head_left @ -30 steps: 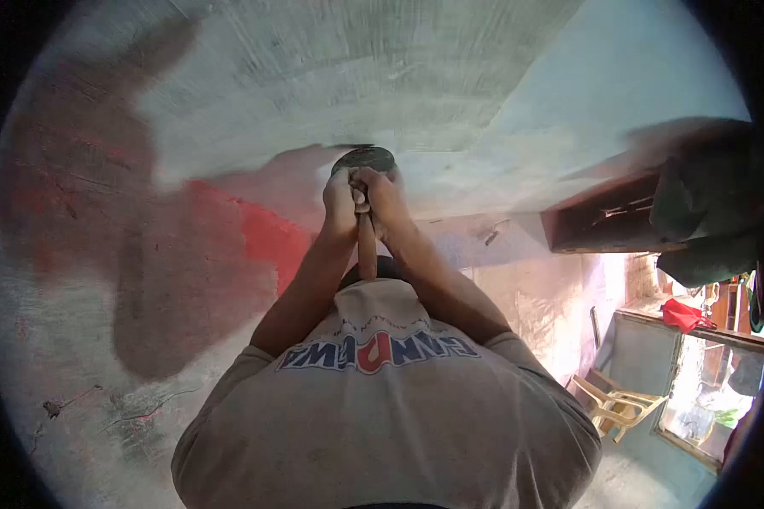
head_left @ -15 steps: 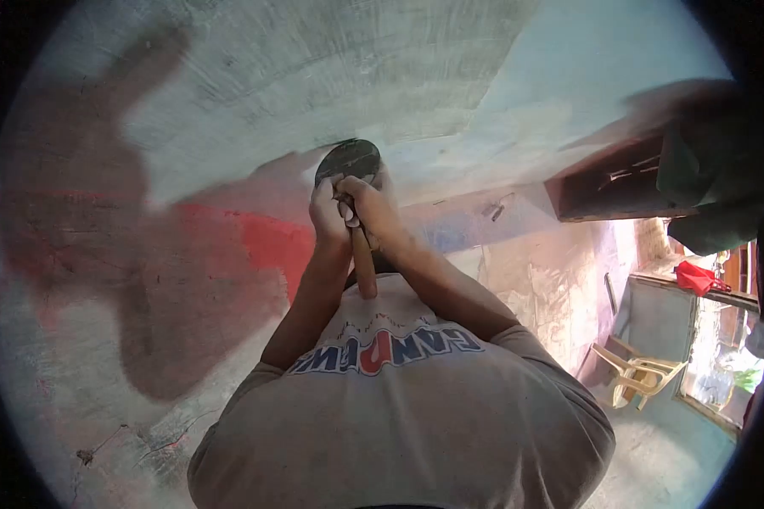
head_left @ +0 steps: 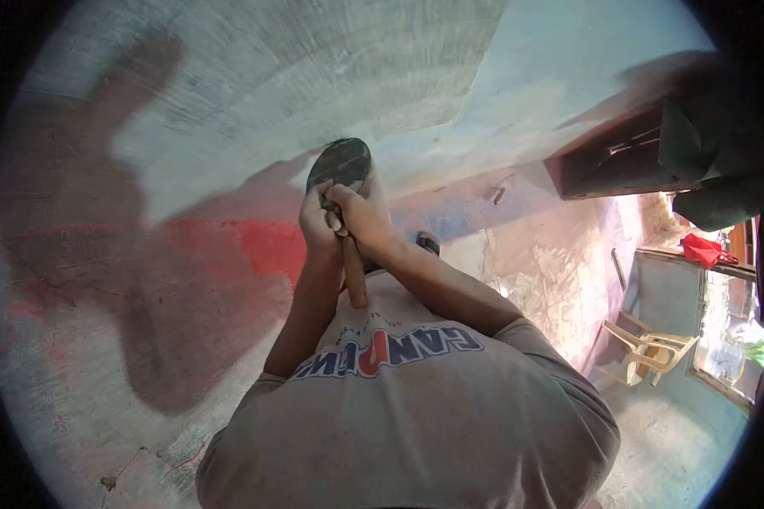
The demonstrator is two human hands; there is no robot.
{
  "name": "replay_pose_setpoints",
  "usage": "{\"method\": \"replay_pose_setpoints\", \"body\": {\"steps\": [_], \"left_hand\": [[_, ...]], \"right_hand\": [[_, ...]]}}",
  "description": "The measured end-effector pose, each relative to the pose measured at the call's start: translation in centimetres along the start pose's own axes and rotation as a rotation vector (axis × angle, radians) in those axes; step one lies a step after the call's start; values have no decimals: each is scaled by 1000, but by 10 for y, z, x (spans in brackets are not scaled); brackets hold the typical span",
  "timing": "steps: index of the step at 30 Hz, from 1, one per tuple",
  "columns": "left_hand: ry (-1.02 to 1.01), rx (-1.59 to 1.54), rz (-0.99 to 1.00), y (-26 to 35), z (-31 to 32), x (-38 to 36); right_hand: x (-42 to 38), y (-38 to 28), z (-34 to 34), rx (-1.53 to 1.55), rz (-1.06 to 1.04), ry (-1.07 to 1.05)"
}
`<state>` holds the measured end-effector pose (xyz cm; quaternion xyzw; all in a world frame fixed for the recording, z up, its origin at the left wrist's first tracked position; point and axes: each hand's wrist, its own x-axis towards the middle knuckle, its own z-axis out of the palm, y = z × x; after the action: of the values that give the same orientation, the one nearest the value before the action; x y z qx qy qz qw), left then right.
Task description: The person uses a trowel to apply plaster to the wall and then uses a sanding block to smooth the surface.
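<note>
Both of my hands are closed together in front of my chest on a wooden-handled tool point(head_left: 355, 276) with a dark, flat, rounded head point(head_left: 339, 161). My left hand point(head_left: 317, 224) wraps it from the left, and my right hand point(head_left: 358, 215) grips from the right, fingers bunched against the left ones just below the head. The brown handle sticks out beneath my hands toward my shirt. Beyond the tool is a wall point(head_left: 382, 76) with a scraped grey area, and the head overlaps its lower part in this view. Much of the grip is hidden by my fingers.
A dark shoe point(head_left: 429, 243) shows beside my right forearm. Off to the right stand a cream plastic chair point(head_left: 649, 348) and a ledge with a red cloth-like item point(head_left: 705, 250). A small dark object point(head_left: 498, 195) lies near the wall's base. A dark box-like recess point(head_left: 611, 165) is at upper right.
Both hands and the tool have shifted slightly left in view, with the handle's end a little lower. A dark shoe now shows beside my right forearm. The grip is unchanged.
</note>
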<state>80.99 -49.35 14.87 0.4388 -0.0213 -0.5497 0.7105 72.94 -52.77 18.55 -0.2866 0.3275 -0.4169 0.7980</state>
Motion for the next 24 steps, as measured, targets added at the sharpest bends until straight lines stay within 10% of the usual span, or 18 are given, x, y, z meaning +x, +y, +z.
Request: {"method": "replay_pose_setpoints", "body": {"steps": [24], "left_hand": [[24,49,-67,-2,-1,5]], "right_hand": [[7,11,-8,-3,32,30]]}}
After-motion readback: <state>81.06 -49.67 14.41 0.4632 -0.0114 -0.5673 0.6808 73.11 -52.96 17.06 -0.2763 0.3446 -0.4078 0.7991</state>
